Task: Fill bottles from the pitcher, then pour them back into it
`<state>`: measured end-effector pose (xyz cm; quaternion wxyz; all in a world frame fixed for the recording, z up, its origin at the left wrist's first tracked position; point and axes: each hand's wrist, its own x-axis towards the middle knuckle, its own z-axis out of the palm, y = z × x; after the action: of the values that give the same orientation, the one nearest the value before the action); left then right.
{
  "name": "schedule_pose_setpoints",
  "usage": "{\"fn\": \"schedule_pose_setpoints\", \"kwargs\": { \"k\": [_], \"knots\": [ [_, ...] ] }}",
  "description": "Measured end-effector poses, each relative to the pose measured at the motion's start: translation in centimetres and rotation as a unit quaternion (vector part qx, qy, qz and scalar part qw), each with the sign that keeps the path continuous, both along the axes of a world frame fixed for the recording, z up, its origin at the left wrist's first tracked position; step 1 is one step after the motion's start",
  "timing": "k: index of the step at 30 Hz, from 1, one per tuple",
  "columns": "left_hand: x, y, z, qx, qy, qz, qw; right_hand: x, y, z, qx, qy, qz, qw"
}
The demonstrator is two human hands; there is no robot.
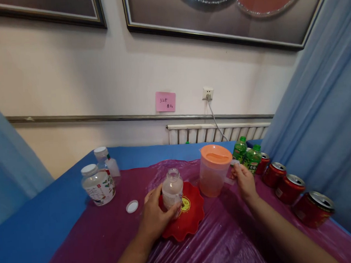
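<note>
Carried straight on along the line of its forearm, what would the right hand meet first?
Most likely the side of the orange-lidded pitcher: the right hand points toward it, its fingers curled at the handle. The exact gap is hard to judge from one view.

This is a room inside a building, like a small nook with a blue curtain (315, 112) on each side. It is hard to say if it is a home or some other place. The wall (72, 74) is pale, with big framed pictures (217, 23) high up. A metal rail (89, 118) runs along it, and a white heater (213, 126) is lower down. A socket (208, 92) has a cord (213, 115) plugged in, and a pink note (165, 101) has handwriting. The counter (58, 208) has blue and shiny purple covers, and a jug (214, 176) and cans (289, 188) stand there.
</note>
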<state>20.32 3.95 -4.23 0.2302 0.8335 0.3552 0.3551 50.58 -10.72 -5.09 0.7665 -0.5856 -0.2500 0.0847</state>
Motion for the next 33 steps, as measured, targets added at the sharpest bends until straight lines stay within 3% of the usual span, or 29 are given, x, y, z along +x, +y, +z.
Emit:
{"fn": "schedule_pose_setpoints", "kwargs": {
  "k": [6, 13, 20, 25, 33],
  "knots": [
    [-0.2, -0.2, 0.0, -0.002, 0.01, -0.011, 1.0, -1.1, 1.1, 2.1, 0.045, 0.028, 0.002, 0.999],
    [-0.2, -0.1, -0.8, 0.007, 0.008, -0.001, 1.0, -0.8, -0.7, 8.3, 0.044, -0.001, 0.039, 0.998],
    [-0.1, -0.2, -0.9, 0.053, 0.001, -0.041, 0.998, -2.0, -2.3, 13.7, -0.097, -0.135, 0.069, 0.984],
    [-0.2, -0.6, -0.5, 0.053, 0.005, -0.058, 0.997, -2.8, -1.7, 15.4, -0.175, -0.223, 0.098, 0.954],
    [-0.3, -1.3, 0.4, 0.025, 0.006, -0.072, 0.997, -3.1, -0.3, 17.7, -0.202, -0.33, 0.103, 0.916]
  ]
}}
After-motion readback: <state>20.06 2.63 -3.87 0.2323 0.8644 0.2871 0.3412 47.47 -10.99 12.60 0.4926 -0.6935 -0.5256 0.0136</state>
